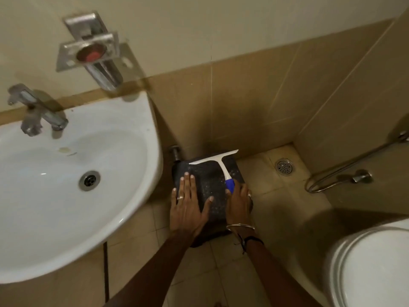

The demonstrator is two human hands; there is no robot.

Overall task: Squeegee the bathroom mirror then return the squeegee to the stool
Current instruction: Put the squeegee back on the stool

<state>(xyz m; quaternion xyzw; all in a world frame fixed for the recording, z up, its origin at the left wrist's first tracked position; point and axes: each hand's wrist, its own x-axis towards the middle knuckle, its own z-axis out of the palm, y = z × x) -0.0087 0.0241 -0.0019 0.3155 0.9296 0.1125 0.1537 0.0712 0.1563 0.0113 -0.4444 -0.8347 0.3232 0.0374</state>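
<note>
basin [124,209] first: the white wash basin fills the left of our view, bowl dry-looking and holding nothing but its metal drain [89,180] and a small stain near the tap side. a metal tap [37,114] stands at its back rim. on the wall above we note a steel holder [93,54] with something red in its cup; too blurred for us to name.

at lower right we see part of a white toilet lid [371,267]. a hose [345,167] runs along the right wall, and a round floor drain [284,166] sits in the tiled corner.

between basin and corner stands the dark speckled stool [210,187]. the squeegee [223,167] lies on its top, white blade toward the wall, blue grip end toward us.

left hand [188,207]: open, fingers spread, palm flat on the stool top, holding nothing. right hand [240,202]: at the stool's right edge, thumb touching the blue grip; fingers extended rather than wrapped, though we cannot tell for certain whether it grips. a bangle [240,227] circles that wrist.
</note>
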